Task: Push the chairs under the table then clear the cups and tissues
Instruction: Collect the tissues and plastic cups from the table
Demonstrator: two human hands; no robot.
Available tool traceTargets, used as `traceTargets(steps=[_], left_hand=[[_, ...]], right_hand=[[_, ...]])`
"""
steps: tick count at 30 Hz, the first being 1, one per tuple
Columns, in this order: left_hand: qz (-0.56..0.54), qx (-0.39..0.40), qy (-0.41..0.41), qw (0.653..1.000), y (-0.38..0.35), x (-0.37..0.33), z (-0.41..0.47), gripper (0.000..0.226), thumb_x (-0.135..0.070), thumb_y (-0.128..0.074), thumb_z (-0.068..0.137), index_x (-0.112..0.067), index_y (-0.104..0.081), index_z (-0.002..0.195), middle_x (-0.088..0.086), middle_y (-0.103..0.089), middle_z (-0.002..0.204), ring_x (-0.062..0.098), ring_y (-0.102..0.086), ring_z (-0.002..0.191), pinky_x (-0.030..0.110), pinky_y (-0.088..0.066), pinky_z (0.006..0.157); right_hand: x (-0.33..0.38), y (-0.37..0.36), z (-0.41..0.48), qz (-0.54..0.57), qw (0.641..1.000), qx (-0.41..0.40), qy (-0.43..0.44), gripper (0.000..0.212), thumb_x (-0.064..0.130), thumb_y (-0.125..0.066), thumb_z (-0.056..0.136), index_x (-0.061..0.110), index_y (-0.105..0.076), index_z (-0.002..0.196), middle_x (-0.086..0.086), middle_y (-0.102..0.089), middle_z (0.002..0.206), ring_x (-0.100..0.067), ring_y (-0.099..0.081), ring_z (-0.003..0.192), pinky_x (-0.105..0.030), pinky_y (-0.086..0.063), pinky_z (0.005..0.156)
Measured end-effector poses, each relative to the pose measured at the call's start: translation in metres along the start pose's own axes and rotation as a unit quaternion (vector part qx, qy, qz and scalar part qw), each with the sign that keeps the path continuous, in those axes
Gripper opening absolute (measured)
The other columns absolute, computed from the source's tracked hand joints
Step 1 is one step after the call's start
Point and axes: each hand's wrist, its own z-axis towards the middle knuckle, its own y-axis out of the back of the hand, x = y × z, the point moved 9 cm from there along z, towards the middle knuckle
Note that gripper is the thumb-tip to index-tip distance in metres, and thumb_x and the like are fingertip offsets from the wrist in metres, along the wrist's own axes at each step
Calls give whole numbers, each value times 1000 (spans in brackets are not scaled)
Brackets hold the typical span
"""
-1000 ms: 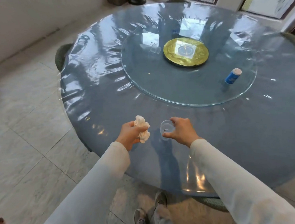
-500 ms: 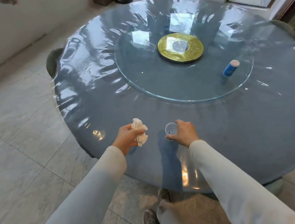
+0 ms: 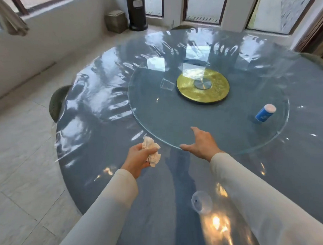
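My left hand [image 3: 138, 157] grips a crumpled white tissue [image 3: 152, 150] over the near part of the round blue-grey table [image 3: 93, 114]. My right hand [image 3: 200, 143] is open, fingers spread, over the near rim of the glass turntable [image 3: 175, 121]. A clear plastic cup [image 3: 201, 202] stands on the table near me, between my forearms. A second clear cup [image 3: 166, 84] lies on its side on the turntable, left of the gold centre disc [image 3: 203, 88].
A blue canister with a white cap [image 3: 265, 113] stands on the right of the turntable. A green chair back [image 3: 57, 102] shows at the table's left edge, another at the right edge [image 3: 319, 60]. A black stand [image 3: 136, 11] and a box [image 3: 115, 20] sit by the far windows.
My right hand let go of the clear cup, which now stands near the table edge, and reached forward to the turntable rim. My left hand still holds the tissue.
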Motion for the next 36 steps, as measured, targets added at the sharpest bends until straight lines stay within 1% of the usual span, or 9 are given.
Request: traceTargets(steps=[4, 9, 13, 16, 18, 23, 30, 33, 36], left_hand=[[3, 0, -8, 1000, 12, -30, 36, 26, -6, -72, 90, 0, -68, 115, 15, -69, 95, 24, -73, 80, 39, -59, 70], [0, 16, -11, 1000, 27, -70, 100, 19, -6, -72, 89, -7, -68, 108, 8, -68, 85, 17, -70, 66, 32, -55, 58], [4, 25, -16, 1000, 42, -103, 163, 14, -6, -72, 89, -12, -69, 101, 7, -70, 90, 18, -72, 72, 34, -59, 63], [14, 32, -7, 999, 49, -123, 212, 27, -7, -73, 89, -4, -68, 115, 10, -70, 91, 23, -72, 79, 36, -59, 68], [18, 44, -6, 999, 51, -136, 245, 30, -8, -74, 88, -2, -68, 117, 10, -69, 90, 23, -71, 77, 35, -58, 68], [36, 93, -6, 995, 41, -161, 319, 13, -8, -73, 88, -10, -68, 100, 5, -62, 77, 20, -64, 64, 32, -52, 62], [39, 126, 13, 991, 26, -165, 391, 17, -9, -74, 87, -9, -69, 103, 10, -60, 78, 24, -66, 70, 30, -52, 59], [38, 122, 18, 992, 25, -165, 412, 23, -9, -75, 86, -4, -69, 107, 11, -62, 85, 25, -67, 77, 33, -55, 64], [37, 114, 26, 992, 26, -164, 431, 32, -10, -78, 85, 0, -69, 114, 10, -68, 91, 24, -72, 81, 37, -62, 72]], right_hand=[[27, 14, 44, -12, 1000, -10, 19, 86, 45, -76, 78, 9, -40, 147, -16, -60, 129, -34, -55, 121, -39, -45, 99], [58, 18, 113, -49, 998, -13, 41, 85, 46, -74, 80, 10, -37, 148, -14, -52, 141, -33, -48, 130, -40, -41, 104], [79, 19, 178, -81, 996, -27, 40, 90, 47, -74, 82, 10, -31, 152, -14, -45, 147, -33, -44, 134, -42, -38, 108], [94, 18, 226, -110, 993, -35, 32, 89, 47, -73, 83, 10, -30, 151, -14, -47, 145, -34, -46, 132, -45, -41, 106], [105, 14, 259, -130, 991, -33, 30, 88, 46, -72, 84, 10, -28, 152, -14, -49, 143, -34, -48, 130, -44, -43, 104], [122, -6, 338, -162, 986, -40, 19, 85, 42, -73, 84, 11, -29, 151, -15, -47, 145, -34, -49, 128, -40, -43, 100], [128, -28, 419, -228, 972, -55, 1, 91, 36, -69, 89, 14, -14, 158, -21, -19, 161, -37, -28, 144, -43, -34, 113], [127, -32, 437, -241, 969, -62, -10, 92, 34, -70, 89, 15, -13, 158, -21, -24, 158, -39, -34, 140, -44, -38, 110], [126, -35, 445, -247, 967, -59, -8, 90, 31, -73, 86, 14, -18, 155, -18, -39, 148, -39, -45, 129, -44, -45, 101]])
